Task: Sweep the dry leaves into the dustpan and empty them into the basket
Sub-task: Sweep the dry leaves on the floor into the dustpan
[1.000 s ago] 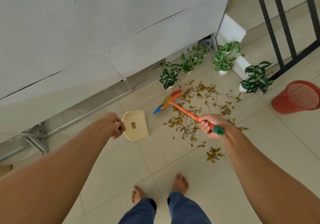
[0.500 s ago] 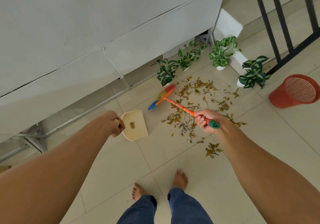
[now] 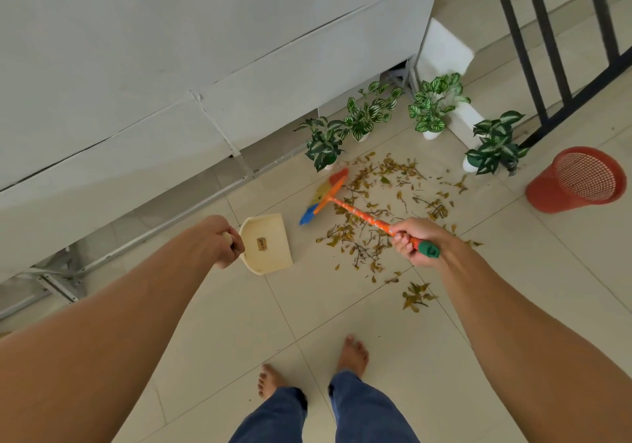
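Dry brown leaves lie scattered over the tiled floor in front of the plants. My right hand grips the orange handle of a small broom near its green end; the multicoloured brush head rests at the left edge of the leaves. My left hand holds the handle of a cream dustpan, which sits on the floor left of the leaves with its mouth toward them. The pan looks empty. A red mesh basket stands at the right.
Several small potted plants line the back of the leaf patch beside a white wall panel. A black railing runs at the upper right. A small clump of leaves lies apart, nearer my bare feet.
The brush head has swung a little toward the plants and the left edge of the leaves. My left hand and the dustpan have stayed in place.
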Motion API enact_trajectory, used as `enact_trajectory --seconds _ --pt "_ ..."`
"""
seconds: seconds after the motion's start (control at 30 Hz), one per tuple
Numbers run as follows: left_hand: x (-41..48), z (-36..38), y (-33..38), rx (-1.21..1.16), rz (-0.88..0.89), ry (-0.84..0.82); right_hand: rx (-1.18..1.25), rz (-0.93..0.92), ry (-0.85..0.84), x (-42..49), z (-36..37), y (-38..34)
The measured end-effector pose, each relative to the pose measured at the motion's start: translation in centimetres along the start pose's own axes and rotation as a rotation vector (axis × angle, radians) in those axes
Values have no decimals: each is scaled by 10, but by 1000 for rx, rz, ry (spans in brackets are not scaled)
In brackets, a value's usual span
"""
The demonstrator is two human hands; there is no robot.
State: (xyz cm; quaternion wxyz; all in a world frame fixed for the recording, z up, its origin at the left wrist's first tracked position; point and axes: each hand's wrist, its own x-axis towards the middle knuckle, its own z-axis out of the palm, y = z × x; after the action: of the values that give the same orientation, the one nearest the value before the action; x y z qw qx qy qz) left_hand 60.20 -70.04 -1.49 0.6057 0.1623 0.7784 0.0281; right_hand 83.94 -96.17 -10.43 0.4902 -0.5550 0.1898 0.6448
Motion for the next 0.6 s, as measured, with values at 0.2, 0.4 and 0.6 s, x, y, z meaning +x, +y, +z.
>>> enact_trajectory --seconds 0.2,0.4,0.6 --pt "-1 12 3 -12 -4 -44 -88 -53 63 -11 -4 -10" --pt "-4 26 6 8 -2 -56 -106 -88 29 -12 -3 -41" --pt "-6 36 3 52 3 -64 -144 -60 60 -3 -15 -62"
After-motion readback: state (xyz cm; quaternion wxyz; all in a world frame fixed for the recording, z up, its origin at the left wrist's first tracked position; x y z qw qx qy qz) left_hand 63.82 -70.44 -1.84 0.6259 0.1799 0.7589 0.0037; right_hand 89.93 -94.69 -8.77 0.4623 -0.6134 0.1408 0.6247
